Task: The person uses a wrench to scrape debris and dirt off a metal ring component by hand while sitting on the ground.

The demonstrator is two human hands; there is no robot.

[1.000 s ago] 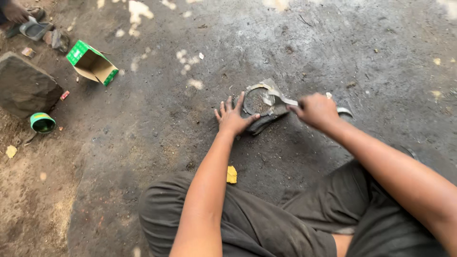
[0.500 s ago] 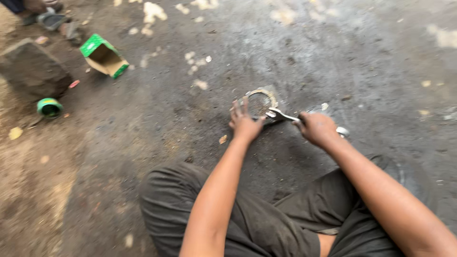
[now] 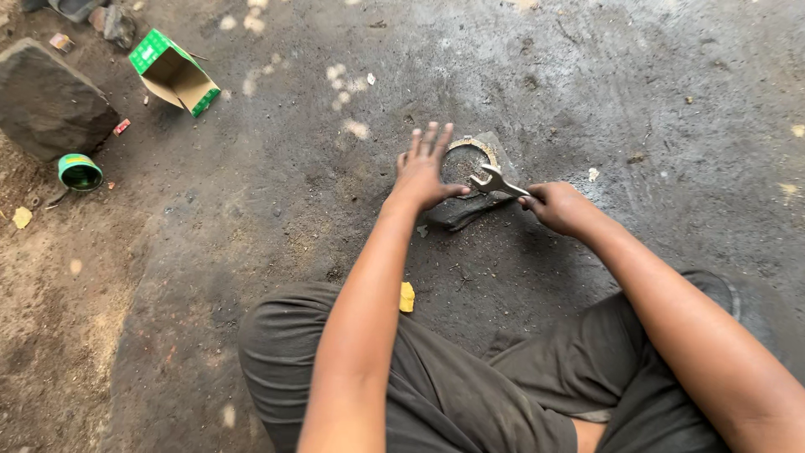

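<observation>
The left hand (image 3: pixel 423 172) lies flat with its fingers spread, pressing on a metal ring (image 3: pixel 468 159) that sits on the dirty floor (image 3: pixel 654 92). The right hand (image 3: pixel 558 205) is closed around a spanner (image 3: pixel 496 181), whose open end touches the ring at 4 o'clock. A green box (image 3: pixel 172 74) lies far off at 10 o'clock
</observation>
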